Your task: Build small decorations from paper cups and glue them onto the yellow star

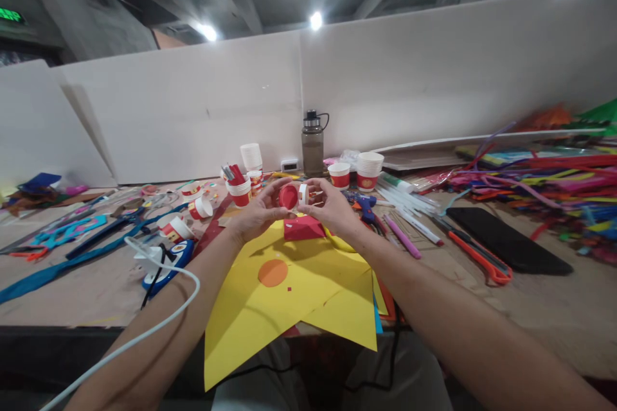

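Both hands up over the yellow paper [289, 295] — left hand [258, 213] and right hand [331, 207] pinch a small red-and-white cup [294, 196] between fingertips, cup on its side, red bottom facing the camera. Red folded piece [303, 228] lies just below it on the paper. Orange disc [272, 272] nearer. Bottle [313, 143] stands behind by the wall.

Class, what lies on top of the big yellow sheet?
A folded red paper and an orange circle lie on the yellow sheet. The left hand and right hand hold a red cup, covering its far edge.
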The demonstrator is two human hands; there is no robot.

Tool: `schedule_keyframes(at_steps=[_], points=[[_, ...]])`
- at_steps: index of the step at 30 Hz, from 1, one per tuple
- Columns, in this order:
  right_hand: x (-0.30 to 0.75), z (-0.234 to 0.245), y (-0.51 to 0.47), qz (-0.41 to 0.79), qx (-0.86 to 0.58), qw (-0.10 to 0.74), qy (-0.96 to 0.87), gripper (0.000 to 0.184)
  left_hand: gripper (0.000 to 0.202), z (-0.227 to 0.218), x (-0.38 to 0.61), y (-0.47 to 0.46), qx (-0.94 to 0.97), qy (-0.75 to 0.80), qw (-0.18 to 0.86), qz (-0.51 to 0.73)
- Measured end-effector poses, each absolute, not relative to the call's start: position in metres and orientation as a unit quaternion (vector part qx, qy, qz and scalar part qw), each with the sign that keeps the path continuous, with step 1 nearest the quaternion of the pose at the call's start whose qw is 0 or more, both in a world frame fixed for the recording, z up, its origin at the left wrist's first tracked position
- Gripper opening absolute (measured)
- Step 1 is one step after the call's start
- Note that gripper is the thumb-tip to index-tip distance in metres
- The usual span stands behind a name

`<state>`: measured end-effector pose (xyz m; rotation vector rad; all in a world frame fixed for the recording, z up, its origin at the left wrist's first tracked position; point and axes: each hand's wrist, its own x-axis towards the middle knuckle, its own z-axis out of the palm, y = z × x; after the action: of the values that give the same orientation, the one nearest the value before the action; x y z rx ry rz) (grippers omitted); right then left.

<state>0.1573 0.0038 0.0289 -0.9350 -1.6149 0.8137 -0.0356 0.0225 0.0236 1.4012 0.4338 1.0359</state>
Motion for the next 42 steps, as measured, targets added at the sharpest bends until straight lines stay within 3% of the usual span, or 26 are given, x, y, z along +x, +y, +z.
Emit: schedule_keyframes(at_steps=[8, 19, 27, 35, 42], points=[[0.154, 0.026, 0.002, 0.284, -0.384, 0.528, -0.702, 0.047, 0.060, 0.020, -0.028, 0.026, 0.668, 0.194, 0.526, 0.488], [0.153, 0.028, -0.001, 0.258, -0.385, 0.537, -0.705, 0.046, 0.049, 0.016, -0.030, 0.026, 0.672, 0.189, 0.539, 0.471], [0.151, 0.027, -0.003, 0.293, -0.369, 0.532, -0.703, 0.053, 0.059, 0.017, -0.033, 0.029, 0.671, 0.191, 0.543, 0.467], [0.151, 0.033, -0.009, 0.252, -0.374, 0.526, -0.721, 0.037, 0.058, 0.020, -0.033, 0.027, 0.685, 0.196, 0.509, 0.483], [0.153, 0.033, -0.007, 0.214, -0.375, 0.513, -0.742, 0.033, 0.055, 0.020, -0.031, 0.023, 0.687, 0.205, 0.495, 0.490]])
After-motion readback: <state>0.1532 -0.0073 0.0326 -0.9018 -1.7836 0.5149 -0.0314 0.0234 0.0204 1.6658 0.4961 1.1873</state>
